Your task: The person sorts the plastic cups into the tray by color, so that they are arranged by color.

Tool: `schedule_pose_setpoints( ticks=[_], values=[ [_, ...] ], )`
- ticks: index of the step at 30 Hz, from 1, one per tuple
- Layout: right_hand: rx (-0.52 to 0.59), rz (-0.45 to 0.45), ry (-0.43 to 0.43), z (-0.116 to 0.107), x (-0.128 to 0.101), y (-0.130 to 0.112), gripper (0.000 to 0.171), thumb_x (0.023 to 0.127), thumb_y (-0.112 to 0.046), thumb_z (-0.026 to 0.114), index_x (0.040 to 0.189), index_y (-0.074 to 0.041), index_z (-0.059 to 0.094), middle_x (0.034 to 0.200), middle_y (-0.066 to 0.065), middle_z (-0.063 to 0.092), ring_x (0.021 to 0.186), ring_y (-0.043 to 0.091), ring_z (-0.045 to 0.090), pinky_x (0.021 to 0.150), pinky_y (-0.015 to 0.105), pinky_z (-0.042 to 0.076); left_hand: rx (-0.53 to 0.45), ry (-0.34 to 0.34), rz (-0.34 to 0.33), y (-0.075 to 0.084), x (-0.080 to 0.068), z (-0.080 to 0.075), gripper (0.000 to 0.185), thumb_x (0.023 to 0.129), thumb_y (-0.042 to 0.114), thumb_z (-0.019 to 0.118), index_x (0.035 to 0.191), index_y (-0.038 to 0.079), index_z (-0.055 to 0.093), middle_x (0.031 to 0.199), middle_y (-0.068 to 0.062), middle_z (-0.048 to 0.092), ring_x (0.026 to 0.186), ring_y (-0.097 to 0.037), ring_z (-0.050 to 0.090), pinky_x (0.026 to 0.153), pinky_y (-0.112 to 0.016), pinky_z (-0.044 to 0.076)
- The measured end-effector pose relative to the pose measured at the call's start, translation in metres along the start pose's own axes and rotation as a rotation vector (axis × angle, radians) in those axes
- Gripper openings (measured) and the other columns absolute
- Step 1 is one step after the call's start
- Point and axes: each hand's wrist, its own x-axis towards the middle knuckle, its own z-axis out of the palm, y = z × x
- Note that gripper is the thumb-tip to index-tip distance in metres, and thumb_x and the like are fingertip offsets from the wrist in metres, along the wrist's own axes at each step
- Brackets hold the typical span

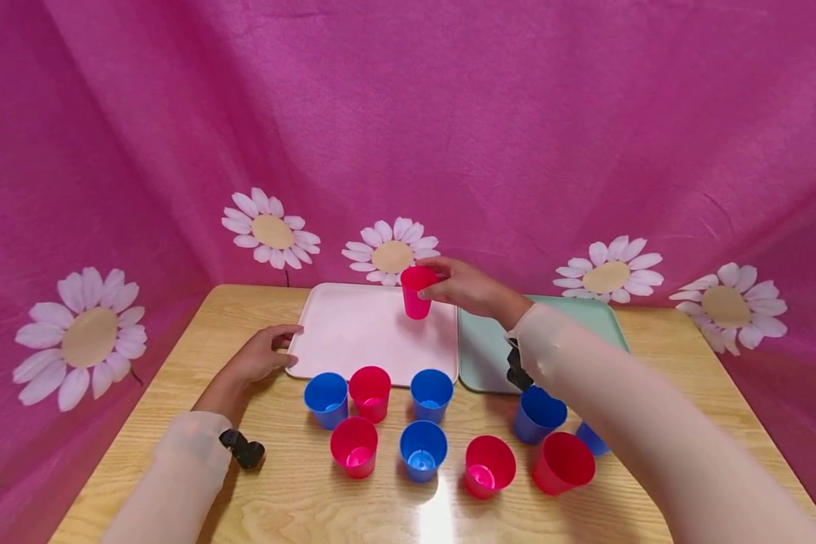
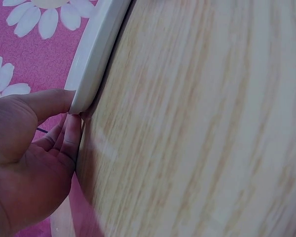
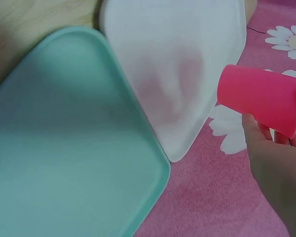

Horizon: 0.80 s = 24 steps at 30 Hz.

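My right hand [image 1: 468, 287] holds a red plastic cup [image 1: 417, 302] between thumb and fingers, above the back right part of a pale pink tray [image 1: 353, 332]. In the right wrist view the same red cup [image 3: 259, 96] appears sideways, with fingers against its side and the tray below. My left hand [image 1: 261, 355] rests at the tray's left edge, thumb and fingers spread and touching the rim. The left wrist view shows the thumb and fingers of the left hand [image 2: 37, 158] at the tray rim [image 2: 91, 64].
A mint green tray [image 1: 483, 347] adjoins the pink one on the right. Red cups [image 1: 370, 393] and blue cups [image 1: 431, 397] stand upright in front of the trays on the wooden table [image 1: 279, 491]. My right forearm partly covers a blue cup. A pink flowered cloth [image 1: 449, 136] hangs behind.
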Motion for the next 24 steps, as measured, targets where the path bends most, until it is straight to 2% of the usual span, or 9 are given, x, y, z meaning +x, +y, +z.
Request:
schedule_pose_setpoints(
  ticks=[10,17,24],
  values=[
    [0.099,0.024,0.057,0.015,0.026,0.002,0.071,0.094,0.004,0.069,0.158,-0.01,0.04,0.152,0.016,0.044,0.139,0.034,0.046,0.115,0.05,0.043,0.001,-0.002,0.009,-0.003,0.001,-0.001,0.068,0.092,-0.008,0.07,0.154,0.008,0.046,0.147,-0.024,0.047,0.129,-0.04,0.049,0.104,-0.041,0.054],
    [0.138,0.018,0.051,0.025,0.037,0.007,0.07,0.094,0.007,0.067,0.157,-0.007,0.04,0.153,0.018,0.042,0.138,0.034,0.046,0.116,0.048,0.042,0.011,-0.009,0.037,-0.002,0.003,-0.002,0.066,0.091,-0.01,0.069,0.152,0.003,0.048,0.142,-0.026,0.05,0.124,-0.039,0.049,0.096,-0.033,0.058],
    [0.16,-0.012,0.055,0.033,0.045,0.015,0.067,0.093,0.008,0.068,0.154,-0.006,0.044,0.15,0.018,0.046,0.134,0.034,0.05,0.115,0.049,0.044,0.023,-0.008,0.032,0.0,0.003,0.0,0.065,0.092,-0.009,0.069,0.152,0.003,0.047,0.143,-0.026,0.049,0.124,-0.04,0.049,0.097,-0.034,0.057]
  ],
)
